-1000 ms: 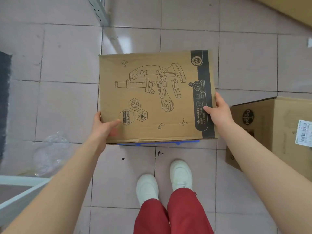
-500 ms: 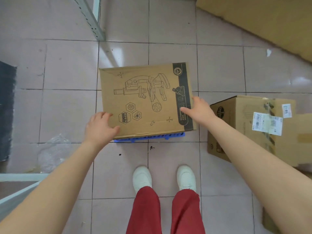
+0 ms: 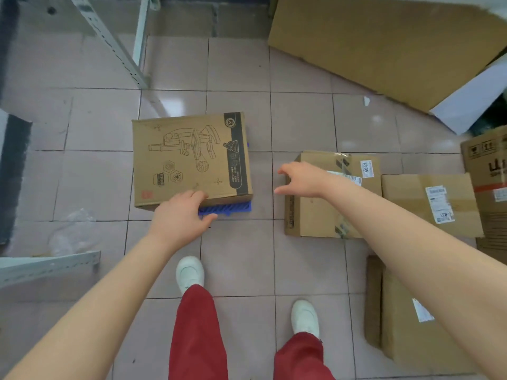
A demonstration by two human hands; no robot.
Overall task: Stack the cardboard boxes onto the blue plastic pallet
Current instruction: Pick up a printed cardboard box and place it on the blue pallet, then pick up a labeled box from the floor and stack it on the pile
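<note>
The flat brown cardboard box printed w/ a black microscope line drawing (image 3: 190,159) is lying on the blue ribbed plastic pallet (image 3: 225,209), covering nearly all of it; only a strip of blue is showing along the pallet's near edge and a sliver at its right edge, and the box is overhanging the pallet's left edge a bit. The left hand (image 3: 181,215) is hanging over the box's near edge, fingers loosely curled and gripping nothing (whether the fingertips are actually touching the cardboard can't be told from this angle). The right hand (image 3: 301,179) is spread open and empty, hovering just beside the taped brown cardboard box with white shipping labels (image 3: 323,215), which is sitting on the pink tiled floor (image 3: 241,256) to the right of the pallet, apart from it. That's the relation the next pick probably turns on: the taped box is lying to the right of the stack, right under the right hand, w/ its long axis running near-to-far, roughly parallel to the pallet's right edge, so the right hand is much nearer and the left would be crossing over to take the box's other side. More brown cardboard boxes are waiting further right and nearer the person's white shoes.
</note>
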